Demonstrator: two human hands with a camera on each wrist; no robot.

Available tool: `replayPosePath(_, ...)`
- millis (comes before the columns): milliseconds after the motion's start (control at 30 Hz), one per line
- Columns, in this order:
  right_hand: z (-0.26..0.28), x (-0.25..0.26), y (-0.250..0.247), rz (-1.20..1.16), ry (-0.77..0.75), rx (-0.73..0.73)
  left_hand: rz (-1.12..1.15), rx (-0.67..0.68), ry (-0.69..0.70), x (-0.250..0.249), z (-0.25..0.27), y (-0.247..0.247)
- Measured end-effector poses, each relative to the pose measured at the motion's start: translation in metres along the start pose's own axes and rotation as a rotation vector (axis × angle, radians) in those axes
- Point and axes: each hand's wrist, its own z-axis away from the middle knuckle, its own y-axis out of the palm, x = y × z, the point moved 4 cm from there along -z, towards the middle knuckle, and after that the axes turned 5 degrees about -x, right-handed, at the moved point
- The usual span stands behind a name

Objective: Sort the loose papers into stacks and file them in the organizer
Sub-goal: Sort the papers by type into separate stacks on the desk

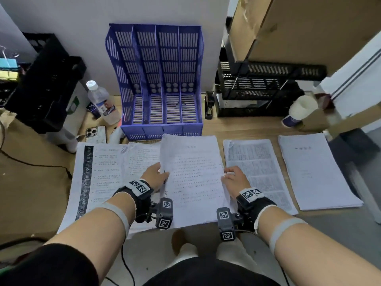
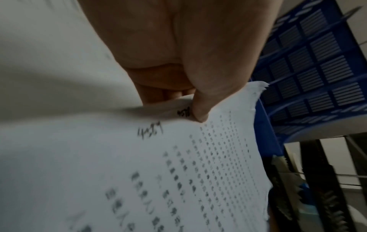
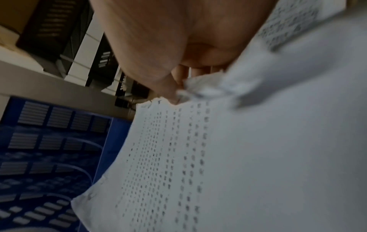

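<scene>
Item: printed sheet or thin sheaf [image 1: 193, 178], white, rows of small type, held flat and low over the desk just in front of the blue organizer [image 1: 162, 79]; whether one leaf or several cannot be told. Left hand [image 1: 153, 176] pinches its left edge, thumb on top, fingers curled beneath; right hand [image 1: 235, 178] pinches the right edge the same way, and the paper bunches and creases at that thumb. Hazards, as judged: the crumpled right grip could tear or fold the edge if the hands pull apart; the limp middle could sag and snag the organizer's front lip on the way in; a loosened pinch would drop the paper onto the mixed sheets [image 1: 103, 168] beneath at left and undo the sorting. Adjacent: two sorted stacks on the desk to the right, dense-print stack [image 1: 257, 168] and title-page stack [image 1: 313, 172], near enough to be brushed askew by the right forearm. Organizer's four slots appear to hold no paper.
</scene>
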Motion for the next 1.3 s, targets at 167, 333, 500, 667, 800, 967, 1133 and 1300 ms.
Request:
replayPosePath(167,-0.006,-0.035,-0.055,0.094,0.114,0.081,0.085,0.082,0.059,-0.045,-0.023,0.063)
replayPosePath(333,-0.02,-0.065,-0.134,0.121,0.093,-0.064,0.072,0.18,0.057,-0.113,-0.008,0.134)
replayPosePath(500,-0.038,-0.101,-0.231,0.127,0.093,-0.232,0.066,0.256,0.102,-0.186,0.013,0.214)
replayPosePath(667,-0.066,-0.133,-0.323,0.168,0.109,-0.308,0.181,0.33,0.016,-0.238,0.026,0.302)
replayPosePath(800,-0.084,-0.149,-0.369,0.169,0.129,-0.303,0.261,0.386,-0.033,-0.256,0.037,0.347)
replayPosePath(967,-0.097,-0.147,-0.388,0.32,0.193,-0.4,0.268,0.378,-0.031,-0.261,0.042,0.347)
replayPosePath(1133,-0.104,-0.111,-0.336,0.228,0.051,-0.312,0.245,0.242,-0.052,-0.243,0.042,0.296)
replayPosePath(1300,-0.094,-0.061,-0.222,0.098,-0.062,-0.066,0.276,0.019,-0.117,-0.177,0.039,0.213)
